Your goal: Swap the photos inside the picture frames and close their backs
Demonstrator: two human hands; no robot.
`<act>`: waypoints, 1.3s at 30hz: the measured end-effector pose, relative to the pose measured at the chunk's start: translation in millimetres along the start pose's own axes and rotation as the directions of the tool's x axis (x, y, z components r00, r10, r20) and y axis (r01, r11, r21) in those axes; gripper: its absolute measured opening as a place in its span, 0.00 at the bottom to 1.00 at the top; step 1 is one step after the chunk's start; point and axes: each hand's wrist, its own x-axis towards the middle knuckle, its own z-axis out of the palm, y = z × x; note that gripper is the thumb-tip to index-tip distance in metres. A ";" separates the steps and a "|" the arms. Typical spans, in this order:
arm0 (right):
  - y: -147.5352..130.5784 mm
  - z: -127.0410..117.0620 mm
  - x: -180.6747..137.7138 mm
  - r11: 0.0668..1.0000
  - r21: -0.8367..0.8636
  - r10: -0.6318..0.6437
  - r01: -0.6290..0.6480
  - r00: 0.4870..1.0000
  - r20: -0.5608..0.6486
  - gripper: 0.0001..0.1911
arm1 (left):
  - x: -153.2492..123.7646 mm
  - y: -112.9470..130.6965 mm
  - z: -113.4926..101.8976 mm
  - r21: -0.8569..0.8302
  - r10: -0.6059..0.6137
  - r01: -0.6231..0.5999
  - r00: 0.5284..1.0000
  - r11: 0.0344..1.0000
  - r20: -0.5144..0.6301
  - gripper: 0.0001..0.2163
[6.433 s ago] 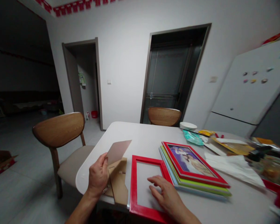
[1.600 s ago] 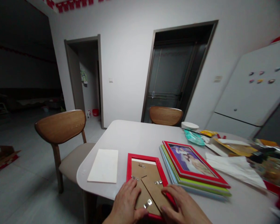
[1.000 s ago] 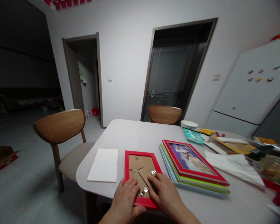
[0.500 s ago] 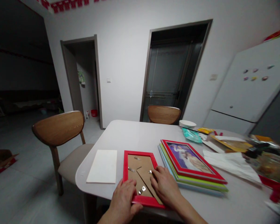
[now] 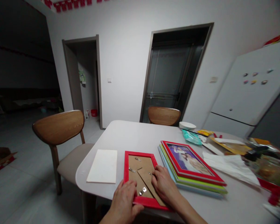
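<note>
Grasping the near left corner of the red frame [image 5: 149, 202] with the left grip [image 5: 123, 199], laying fingers over the left rail and the thumb along the near rail. Touching the backing board [image 5: 143, 163] with the right grip [image 5: 164, 183], bending fingers over the right-hand clip [image 5: 150, 173] and covering most of it; being unable to tell from this angle whether pinching or only pressing. Positioning the red frame at the near edge of the desk [image 5: 128, 133], lying back side up between the white sheet [image 5: 102, 166] and the frame stack [image 5: 200, 184], apart from the sheet. Showing the board lying inside the red rails, crossed by a long slanting slit running toward the near right corner. Showing other metal clips [image 5: 143, 191] at the far end, left side and near end of the board. Viewing, to the right, the stack lying flat, topped by a photo [image 5: 191, 158] in red edging, with green and light blue edges below. Seeing white paper [image 5: 231, 168] lying just right of the stack.
</note>
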 end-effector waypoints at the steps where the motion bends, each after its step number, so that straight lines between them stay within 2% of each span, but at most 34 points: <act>1: 0.0 -0.9 -0.9 1.000 0.005 -0.006 0.006 1.000 0.002 0.14 | -0.2 0.3 -0.4 0.004 0.001 -0.001 1.000 1.000 -0.003 0.25; 9: -8.4 -9.3 -9.4 0.995 -0.002 -0.103 0.103 0.995 0.019 0.14 | -0.9 -1.2 -2.6 0.050 0.037 -0.038 0.999 0.998 0.029 0.25; 14: -21.4 -5.1 12.7 0.991 0.042 -0.128 0.124 0.986 0.105 0.14 | -2.0 -1.7 -2.0 0.065 0.042 -0.045 0.998 0.997 0.041 0.24; 18: -26.0 8.0 42.4 0.998 0.015 -0.060 0.058 0.989 0.137 0.11 | -3.7 -1.3 -2.1 0.038 0.050 -0.053 0.997 0.998 0.063 0.21; 23: -20.3 25.9 65.7 0.998 -0.019 0.056 -0.054 0.992 0.113 0.13 | -5.2 -5.4 -0.4 0.007 0.078 -0.079 0.995 0.997 0.055 0.26; 34: -19.9 34.0 79.7 0.987 -0.059 0.154 -0.149 0.983 0.102 0.13 | -6.4 -10.2 3.6 -0.023 0.070 -0.068 0.994 0.997 0.079 0.21; 39: -18.2 36.2 84.4 0.965 -0.078 0.256 -0.249 0.962 0.100 0.12 | -8.0 -8.5 2.2 -0.010 0.041 -0.041 0.995 0.999 0.087 0.21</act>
